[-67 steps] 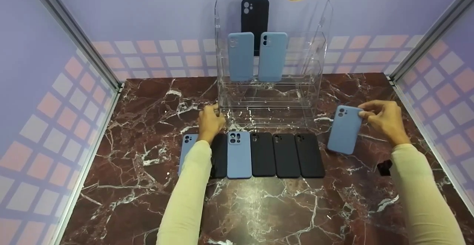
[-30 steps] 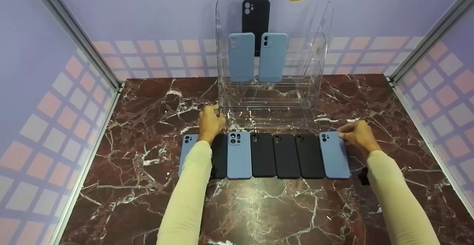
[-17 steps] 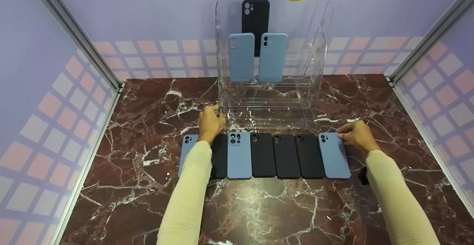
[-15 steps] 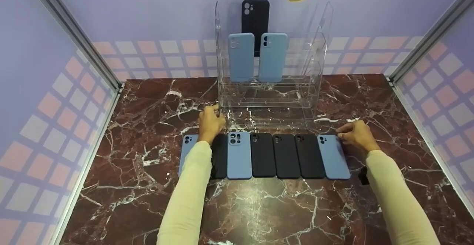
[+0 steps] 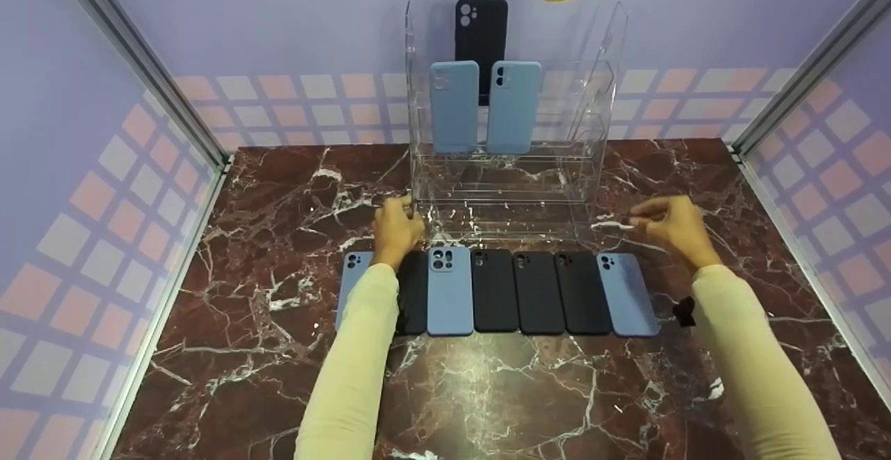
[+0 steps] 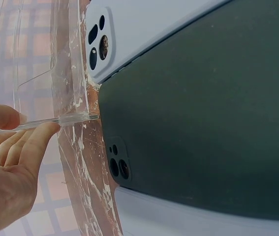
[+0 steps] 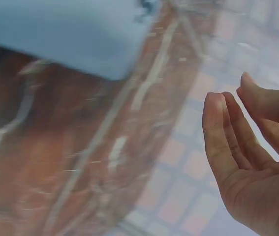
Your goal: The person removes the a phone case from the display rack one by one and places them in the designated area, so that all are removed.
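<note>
My left hand [image 5: 398, 232] pinches the lower left side panel of a clear acrylic display stand [image 5: 501, 202]; in the left wrist view, thumb and fingers lie on either side of the panel edge [image 6: 75, 118]. A black phone case [image 6: 193, 128] lies close by, partly hidden under that arm in the head view. My right hand [image 5: 674, 230] holds nothing, its fingers extended, above and beyond a blue phone case [image 5: 628, 294] at the right end of the row. That case lies flat beside a black phone case [image 5: 583, 293], and its corner shows blurred in the right wrist view.
The row also has a blue case [image 5: 450, 300] with a large camera cutout and several black ones. On the stand's upper tiers stand two light blue cases [image 5: 514, 108] and a black case [image 5: 480, 35]. Patterned walls [image 5: 278, 28] enclose the marble-look table [image 5: 487, 397].
My right hand brought the blue phone case down to the row's right end, let go of it and drew back away from it. The left hand stayed on the stand.
</note>
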The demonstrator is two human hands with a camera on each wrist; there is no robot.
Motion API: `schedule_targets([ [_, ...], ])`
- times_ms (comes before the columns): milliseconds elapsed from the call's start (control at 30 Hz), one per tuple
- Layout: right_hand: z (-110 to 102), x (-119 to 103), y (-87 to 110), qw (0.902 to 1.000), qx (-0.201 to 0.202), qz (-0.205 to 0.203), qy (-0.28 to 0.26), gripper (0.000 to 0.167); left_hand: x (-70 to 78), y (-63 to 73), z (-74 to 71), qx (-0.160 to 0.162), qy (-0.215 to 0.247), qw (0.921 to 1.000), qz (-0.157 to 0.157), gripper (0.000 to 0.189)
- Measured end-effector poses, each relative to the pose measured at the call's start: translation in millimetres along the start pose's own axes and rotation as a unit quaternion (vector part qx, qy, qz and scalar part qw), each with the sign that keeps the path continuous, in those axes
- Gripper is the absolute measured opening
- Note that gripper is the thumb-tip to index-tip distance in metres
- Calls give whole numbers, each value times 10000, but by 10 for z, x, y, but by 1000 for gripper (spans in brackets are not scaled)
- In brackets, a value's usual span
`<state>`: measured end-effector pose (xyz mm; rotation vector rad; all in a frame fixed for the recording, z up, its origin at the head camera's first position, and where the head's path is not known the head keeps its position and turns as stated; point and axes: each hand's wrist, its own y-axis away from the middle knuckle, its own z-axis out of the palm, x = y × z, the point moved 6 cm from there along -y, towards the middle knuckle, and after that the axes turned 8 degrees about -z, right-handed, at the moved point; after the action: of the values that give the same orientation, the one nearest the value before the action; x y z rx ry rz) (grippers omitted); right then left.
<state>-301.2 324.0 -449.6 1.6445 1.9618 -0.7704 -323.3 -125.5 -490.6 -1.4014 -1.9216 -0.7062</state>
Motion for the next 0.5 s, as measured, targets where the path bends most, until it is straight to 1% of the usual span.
schedule_targets([
  [33,-24,-72,-29,10000,66,-11,42,25,-2,1,-2,-5,4,10000,-4,39],
  [100,-77,-237,-95,9995,209,-169,179,22,-5,3,-3,-30,4,10000,-5,38],
  [233,-161,-604,-242,9954,522,-676,442,17,-14,5,-4,-38,0,10000,-26,38],
  [333,-193,-868,-347,9910,804,-938,507,14,-12,4,-4,-23,-16,10000,-42,39],
  [400,-200,-1027,-412,9888,948,-1019,538,15,-5,4,-4,-13,-66,10000,-45,40],
  [500,-183,-1220,-511,9900,960,-952,396,17,6,2,-4,-14,-144,9999,-39,40],
])
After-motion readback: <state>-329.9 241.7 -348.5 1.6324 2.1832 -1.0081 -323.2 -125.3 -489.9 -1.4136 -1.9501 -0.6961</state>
